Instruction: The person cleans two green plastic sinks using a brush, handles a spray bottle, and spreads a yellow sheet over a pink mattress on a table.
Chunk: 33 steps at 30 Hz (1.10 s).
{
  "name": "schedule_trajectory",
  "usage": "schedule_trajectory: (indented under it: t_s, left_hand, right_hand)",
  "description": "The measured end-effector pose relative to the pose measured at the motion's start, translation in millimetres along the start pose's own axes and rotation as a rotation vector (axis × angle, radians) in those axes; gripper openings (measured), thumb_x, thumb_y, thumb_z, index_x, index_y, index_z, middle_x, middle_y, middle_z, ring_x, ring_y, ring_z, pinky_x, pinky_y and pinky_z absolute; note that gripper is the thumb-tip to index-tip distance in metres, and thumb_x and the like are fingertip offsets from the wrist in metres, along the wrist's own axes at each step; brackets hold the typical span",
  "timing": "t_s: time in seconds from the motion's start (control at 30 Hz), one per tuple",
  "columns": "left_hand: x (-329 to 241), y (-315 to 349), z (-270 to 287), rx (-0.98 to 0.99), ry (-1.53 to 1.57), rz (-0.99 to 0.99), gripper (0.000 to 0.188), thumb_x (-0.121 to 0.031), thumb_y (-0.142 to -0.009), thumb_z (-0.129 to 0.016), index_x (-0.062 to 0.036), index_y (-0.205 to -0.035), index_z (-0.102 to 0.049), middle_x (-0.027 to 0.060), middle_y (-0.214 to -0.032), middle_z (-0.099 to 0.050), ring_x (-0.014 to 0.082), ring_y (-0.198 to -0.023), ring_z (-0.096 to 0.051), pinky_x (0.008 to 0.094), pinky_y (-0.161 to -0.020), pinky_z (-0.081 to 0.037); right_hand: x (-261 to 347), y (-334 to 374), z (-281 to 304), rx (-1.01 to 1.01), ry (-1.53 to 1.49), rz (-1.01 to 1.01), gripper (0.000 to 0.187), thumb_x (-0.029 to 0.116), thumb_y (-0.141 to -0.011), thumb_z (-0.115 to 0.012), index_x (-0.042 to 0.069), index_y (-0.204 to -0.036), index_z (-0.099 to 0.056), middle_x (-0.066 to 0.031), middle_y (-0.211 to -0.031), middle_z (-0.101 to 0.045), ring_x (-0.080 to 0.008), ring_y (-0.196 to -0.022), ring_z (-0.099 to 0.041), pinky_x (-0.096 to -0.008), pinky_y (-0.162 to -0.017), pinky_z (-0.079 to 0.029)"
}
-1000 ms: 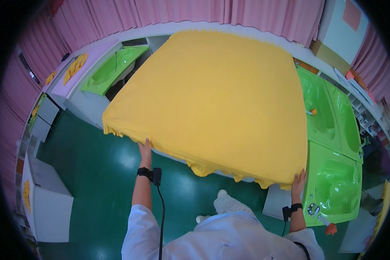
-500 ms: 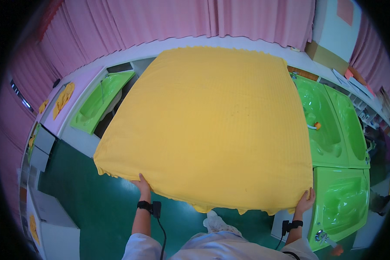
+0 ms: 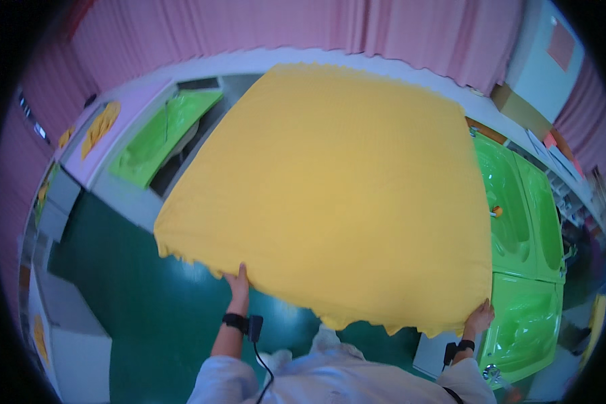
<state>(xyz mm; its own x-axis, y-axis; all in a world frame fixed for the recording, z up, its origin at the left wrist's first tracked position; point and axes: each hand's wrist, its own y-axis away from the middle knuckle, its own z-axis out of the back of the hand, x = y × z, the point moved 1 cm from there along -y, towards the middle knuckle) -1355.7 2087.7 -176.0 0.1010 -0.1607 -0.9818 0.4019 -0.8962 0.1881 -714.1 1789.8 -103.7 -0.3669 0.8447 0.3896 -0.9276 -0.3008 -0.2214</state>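
A wide yellow cloth cover point(image 3: 330, 195) with a gathered edge is spread flat across the middle of the view. It slants, its far edge near the back counter and its near edge in front of my body. My left hand point(image 3: 238, 283) grips that near edge left of its middle, thumb on top and the other fingers underneath. At the near right corner, my right hand point(image 3: 479, 315) is closed on the same edge. What lies beneath the cover is hidden.
Green tubs stand at the right point(image 3: 522, 320) and at the back left point(image 3: 165, 138). Yellow cloth point(image 3: 101, 128) lies on a pink surface at the far left. White cabinets point(image 3: 81, 343) edge the green floor point(image 3: 161, 316). Pink curtains point(image 3: 249, 27) hang behind the counter.
The view has shifted. The cover and both hands sit slightly farther right in the picture, my left hand most of all. Both hands keep their hold, and my feet appear differently placed.
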Motion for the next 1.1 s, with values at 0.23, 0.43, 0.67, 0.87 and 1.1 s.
schedule_trajectory:
  t_s: [0.23,0.43,0.67,0.87,1.1]
  left_hand:
    - [-95,-3,161,0.017,-0.577,-0.268,0.063,-0.028,-0.079,-0.063,-0.0089,-0.132,-0.037,0.0204,-0.141,-0.023,0.0323,-0.131,-0.020,0.0411,-0.107,-0.018]
    - [-164,16,346,-0.074,-1.209,-0.277,0.051,-0.029,-0.077,-0.064,-0.0190,-0.125,-0.048,0.0116,-0.140,-0.029,0.0327,-0.131,-0.023,0.0635,-0.100,-0.013]
    - [-139,0,477,-0.211,-1.052,-0.113,0.052,-0.029,-0.077,-0.065,-0.0216,-0.125,-0.047,0.0114,-0.139,-0.029,0.0324,-0.130,-0.025,0.0650,-0.099,-0.013]
    - [-151,-88,519,-0.213,-1.007,-0.132,0.053,-0.028,-0.077,-0.065,-0.0216,-0.126,-0.047,0.0115,-0.138,-0.031,0.0318,-0.128,-0.027,0.0641,-0.100,-0.014]
    - [-202,-230,555,-0.188,-1.094,-0.170,0.051,-0.023,-0.077,-0.065,-0.0188,-0.124,-0.048,0.0129,-0.135,-0.035,0.0322,-0.125,-0.032,0.0606,-0.100,-0.018]
  right_hand:
    - [168,80,-28,-0.078,-0.053,0.606,0.048,0.025,-0.083,-0.057,0.009,-0.127,-0.045,-0.0157,-0.136,-0.035,-0.0330,-0.125,-0.032,-0.0452,-0.098,-0.032]
    - [363,259,-6,0.096,-0.407,0.987,0.051,0.017,-0.081,-0.061,0.006,-0.128,-0.042,-0.0193,-0.136,-0.032,-0.0355,-0.126,-0.029,-0.0420,-0.103,-0.027]
    - [493,427,-21,0.380,-0.502,1.179,0.054,0.016,-0.078,-0.063,0.006,-0.127,-0.043,-0.0191,-0.136,-0.033,-0.0355,-0.125,-0.031,-0.0417,-0.102,-0.028]
    - [596,520,-44,0.521,-0.518,1.271,0.052,0.017,-0.078,-0.061,0.006,-0.126,-0.043,-0.0196,-0.134,-0.035,-0.0360,-0.122,-0.034,-0.0421,-0.101,-0.028]
    - [714,590,-76,0.714,-0.468,1.291,0.046,0.015,-0.079,-0.060,0.003,-0.121,-0.047,-0.0196,-0.130,-0.039,-0.0356,-0.120,-0.038,-0.0383,-0.101,-0.030]
